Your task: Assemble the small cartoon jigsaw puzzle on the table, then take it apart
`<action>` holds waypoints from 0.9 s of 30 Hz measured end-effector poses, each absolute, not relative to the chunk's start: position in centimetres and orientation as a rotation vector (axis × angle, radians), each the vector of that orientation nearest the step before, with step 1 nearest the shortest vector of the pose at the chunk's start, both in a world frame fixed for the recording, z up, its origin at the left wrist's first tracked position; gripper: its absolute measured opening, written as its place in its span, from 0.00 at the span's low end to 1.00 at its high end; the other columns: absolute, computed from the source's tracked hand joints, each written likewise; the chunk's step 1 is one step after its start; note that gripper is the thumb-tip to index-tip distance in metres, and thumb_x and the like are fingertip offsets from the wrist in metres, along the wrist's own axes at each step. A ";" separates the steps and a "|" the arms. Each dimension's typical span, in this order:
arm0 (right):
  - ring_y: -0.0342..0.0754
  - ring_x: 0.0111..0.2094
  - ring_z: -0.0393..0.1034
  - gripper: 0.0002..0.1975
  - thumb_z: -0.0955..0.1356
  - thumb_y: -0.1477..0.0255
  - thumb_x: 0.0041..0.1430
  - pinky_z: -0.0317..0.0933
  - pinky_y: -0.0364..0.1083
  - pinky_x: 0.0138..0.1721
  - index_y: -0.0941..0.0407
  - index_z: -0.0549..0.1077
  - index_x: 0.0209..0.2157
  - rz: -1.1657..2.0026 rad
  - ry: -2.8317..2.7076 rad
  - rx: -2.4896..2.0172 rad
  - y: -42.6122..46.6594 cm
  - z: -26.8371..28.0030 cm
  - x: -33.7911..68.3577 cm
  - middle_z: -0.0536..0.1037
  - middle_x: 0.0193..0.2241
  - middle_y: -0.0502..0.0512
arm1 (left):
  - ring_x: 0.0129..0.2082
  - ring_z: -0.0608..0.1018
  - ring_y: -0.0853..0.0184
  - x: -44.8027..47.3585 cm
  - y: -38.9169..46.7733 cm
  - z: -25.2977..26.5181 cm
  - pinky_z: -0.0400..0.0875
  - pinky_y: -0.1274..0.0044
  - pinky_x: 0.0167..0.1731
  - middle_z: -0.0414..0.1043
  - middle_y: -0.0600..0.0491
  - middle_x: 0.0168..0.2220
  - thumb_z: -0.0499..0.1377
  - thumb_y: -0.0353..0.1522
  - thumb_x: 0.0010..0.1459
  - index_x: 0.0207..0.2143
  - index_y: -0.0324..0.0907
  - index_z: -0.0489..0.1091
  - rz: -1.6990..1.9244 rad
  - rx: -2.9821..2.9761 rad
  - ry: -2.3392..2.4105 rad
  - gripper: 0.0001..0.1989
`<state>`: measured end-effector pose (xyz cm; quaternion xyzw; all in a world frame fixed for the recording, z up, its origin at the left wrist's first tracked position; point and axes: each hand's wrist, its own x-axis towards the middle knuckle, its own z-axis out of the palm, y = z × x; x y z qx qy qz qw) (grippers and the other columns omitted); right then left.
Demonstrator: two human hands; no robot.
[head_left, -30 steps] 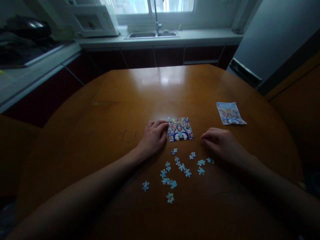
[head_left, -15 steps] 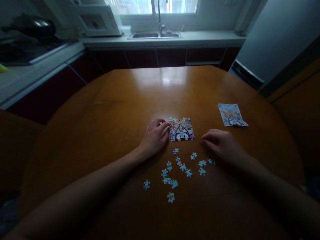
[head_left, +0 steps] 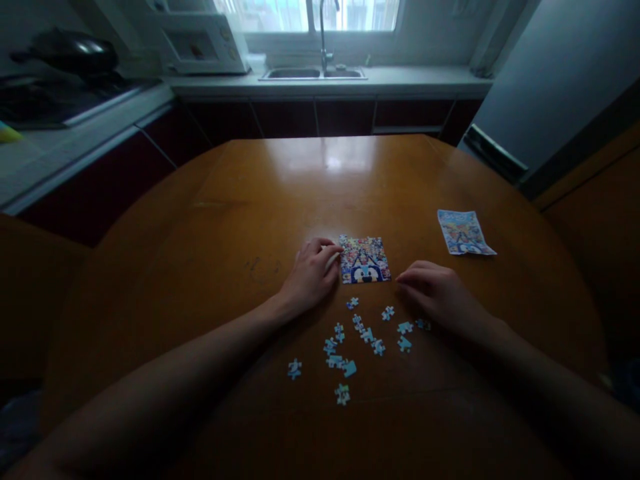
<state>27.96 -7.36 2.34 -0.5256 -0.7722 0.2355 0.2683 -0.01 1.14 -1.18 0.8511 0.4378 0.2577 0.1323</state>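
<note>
Touching or nearly touching the left edge of the joined puzzle [head_left: 365, 260] in the head view, left hand [head_left: 311, 272] had fingers loosely bent, grip on it impossible to tell; right hand [head_left: 440, 288] lay just right of the puzzle, thumb and fingertips pinched together, any piece between them too dark to tell; loose pieces [head_left: 379, 347] lay nearer the wearer; printed sheet [head_left: 464, 233] lay farther right on the wooden table [head_left: 300, 193].

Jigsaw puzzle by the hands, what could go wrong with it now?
The left hand is at the left edge of the jigsaw puzzle, so a bump might knock it apart. The right hand is close to a loose piece and could brush it away. The pale blue pieces look alike in dim light, so they might get mixed up.
</note>
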 end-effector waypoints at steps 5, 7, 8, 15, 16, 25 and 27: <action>0.50 0.41 0.73 0.07 0.68 0.75 0.66 0.69 0.51 0.42 0.54 0.79 0.39 0.596 -2.194 -1.285 -7.9 1.9 26.5 0.79 0.38 0.58 | 0.52 0.71 0.57 0.1 1.1 -1.1 0.68 0.61 0.56 0.70 0.46 0.50 0.57 0.30 0.67 0.49 0.43 0.74 0.763 2.463 1.265 0.11; 0.51 0.41 0.72 0.07 0.67 0.75 0.66 0.68 0.51 0.42 0.54 0.79 0.40 0.585 -2.231 -1.247 -8.2 1.9 25.7 0.79 0.38 0.58 | 0.52 0.71 0.58 0.2 1.0 -1.1 0.68 0.62 0.56 0.70 0.46 0.50 0.56 0.30 0.67 0.49 0.43 0.74 0.767 2.460 1.271 0.11; 0.50 0.41 0.71 0.08 0.66 0.75 0.67 0.68 0.51 0.42 0.54 0.79 0.40 0.583 -2.246 -1.231 -8.3 2.0 25.3 0.79 0.38 0.58 | 0.52 0.71 0.58 0.2 1.1 -1.2 0.68 0.62 0.56 0.70 0.46 0.51 0.56 0.30 0.67 0.49 0.43 0.74 0.767 2.457 1.272 0.11; 0.49 0.40 0.69 0.07 0.67 0.74 0.67 0.65 0.49 0.41 0.55 0.79 0.39 0.645 -2.401 -1.138 -9.3 2.9 21.9 0.78 0.37 0.56 | 0.51 0.70 0.58 0.2 1.1 -1.6 0.68 0.63 0.56 0.70 0.47 0.51 0.56 0.30 0.67 0.50 0.43 0.74 0.791 2.456 1.269 0.12; 0.49 0.39 0.69 0.07 0.67 0.74 0.67 0.65 0.49 0.41 0.56 0.79 0.39 0.631 -2.429 -1.142 -9.3 2.9 21.4 0.77 0.36 0.56 | 0.51 0.70 0.58 0.2 1.0 -1.6 0.68 0.63 0.56 0.70 0.47 0.51 0.56 0.30 0.67 0.50 0.43 0.74 0.787 2.460 1.272 0.12; 0.51 0.39 0.65 0.06 0.68 0.72 0.67 0.60 0.50 0.42 0.55 0.78 0.38 0.443 -2.684 -1.052 -9.4 2.1 18.1 0.76 0.37 0.56 | 0.52 0.70 0.57 0.4 0.9 -1.5 0.68 0.62 0.56 0.70 0.47 0.51 0.56 0.29 0.66 0.50 0.44 0.74 0.775 2.458 1.288 0.12; 0.51 0.39 0.65 0.05 0.68 0.72 0.66 0.60 0.50 0.41 0.54 0.77 0.36 0.450 -2.694 -1.057 -9.3 2.0 18.0 0.76 0.37 0.56 | 0.52 0.70 0.57 0.5 0.9 -1.5 0.68 0.62 0.56 0.70 0.47 0.51 0.56 0.29 0.66 0.50 0.45 0.74 0.767 2.454 1.292 0.12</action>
